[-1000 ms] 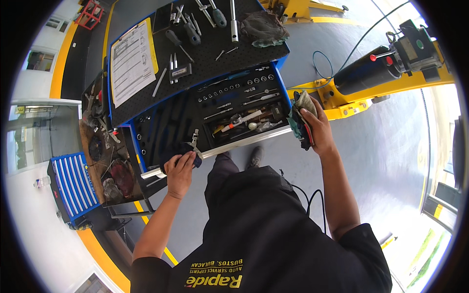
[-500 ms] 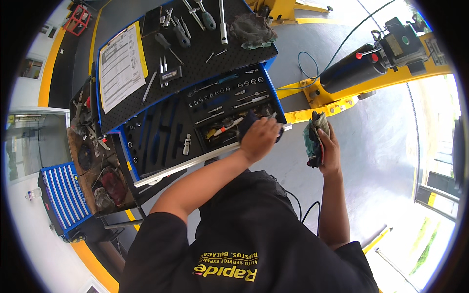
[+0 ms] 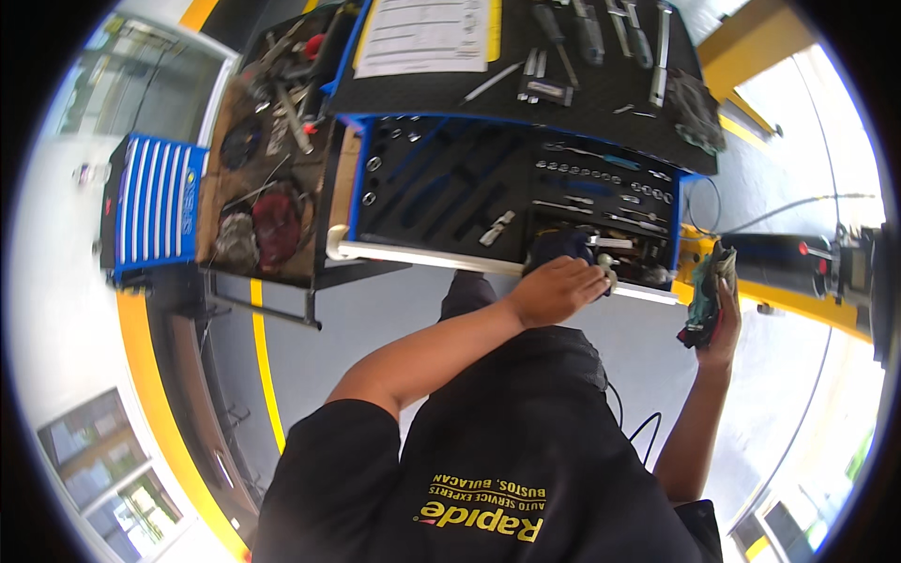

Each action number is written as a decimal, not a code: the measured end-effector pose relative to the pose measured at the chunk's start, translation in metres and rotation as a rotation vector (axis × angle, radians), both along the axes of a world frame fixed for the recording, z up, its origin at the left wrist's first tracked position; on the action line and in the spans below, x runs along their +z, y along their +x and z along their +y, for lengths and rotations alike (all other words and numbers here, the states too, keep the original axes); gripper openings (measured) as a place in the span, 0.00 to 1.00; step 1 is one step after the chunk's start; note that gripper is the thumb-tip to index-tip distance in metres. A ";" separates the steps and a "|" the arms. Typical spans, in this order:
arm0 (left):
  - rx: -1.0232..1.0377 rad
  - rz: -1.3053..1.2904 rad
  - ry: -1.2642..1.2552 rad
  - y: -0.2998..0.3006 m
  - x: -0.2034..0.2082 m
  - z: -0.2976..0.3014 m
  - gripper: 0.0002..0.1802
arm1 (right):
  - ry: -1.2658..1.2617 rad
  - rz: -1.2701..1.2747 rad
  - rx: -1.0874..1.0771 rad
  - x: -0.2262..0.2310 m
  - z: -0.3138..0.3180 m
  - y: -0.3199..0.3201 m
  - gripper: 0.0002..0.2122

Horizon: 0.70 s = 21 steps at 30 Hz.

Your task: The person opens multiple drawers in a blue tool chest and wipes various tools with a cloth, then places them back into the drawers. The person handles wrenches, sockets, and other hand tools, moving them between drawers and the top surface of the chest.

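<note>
My left hand (image 3: 560, 293) is closed over a dark navy cloth (image 3: 560, 246) at the front right of an open tool drawer (image 3: 427, 255). Beside its fingertips is a small shiny metal piece (image 3: 607, 270); whether the hand holds it is unclear. My right hand (image 3: 723, 319), out past the drawer's right end, grips a folded bundle of rags (image 3: 702, 298) in green, black and red. In the drawer, black foam holds rows of sockets (image 3: 587, 173), ratchets and a short metal joint (image 3: 496, 228). The compartment under my left hand is partly hidden.
On the cart top (image 3: 422, 98) lie a paper sheet (image 3: 422, 38), screwdrivers, wrenches and a grey rag (image 3: 693, 113). To the left are a cluttered bench (image 3: 314, 188) with a red cloth (image 3: 276, 225) and a blue tool chest (image 3: 155, 202). A yellow lift arm (image 3: 798, 308) crosses at right.
The view has turned, shifting the cart and drawer rightward in the picture. My left hand stays over the cloth at the drawer's front right; my right hand still holds the rags.
</note>
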<state>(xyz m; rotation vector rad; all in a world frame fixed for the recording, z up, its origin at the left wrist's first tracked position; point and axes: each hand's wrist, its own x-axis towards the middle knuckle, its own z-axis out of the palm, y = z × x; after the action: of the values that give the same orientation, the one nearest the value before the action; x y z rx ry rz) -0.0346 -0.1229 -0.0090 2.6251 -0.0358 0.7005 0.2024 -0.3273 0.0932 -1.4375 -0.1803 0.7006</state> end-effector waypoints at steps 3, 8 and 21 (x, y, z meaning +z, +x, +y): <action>0.121 0.045 -0.019 -0.073 0.004 0.042 0.23 | 0.053 0.008 0.203 0.003 0.033 0.008 0.25; 0.446 0.156 0.096 -0.187 0.009 0.100 0.27 | 0.044 0.028 0.269 0.013 0.075 -0.002 0.24; 1.489 -0.303 -0.629 -0.328 0.029 0.157 0.15 | -0.046 0.059 0.148 0.027 0.026 0.020 0.15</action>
<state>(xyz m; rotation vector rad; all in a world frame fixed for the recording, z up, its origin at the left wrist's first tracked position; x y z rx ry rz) -0.3626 0.0343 0.0199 1.5288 1.8074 1.2115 0.2222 -0.3016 0.1206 -1.4554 -0.2273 0.8722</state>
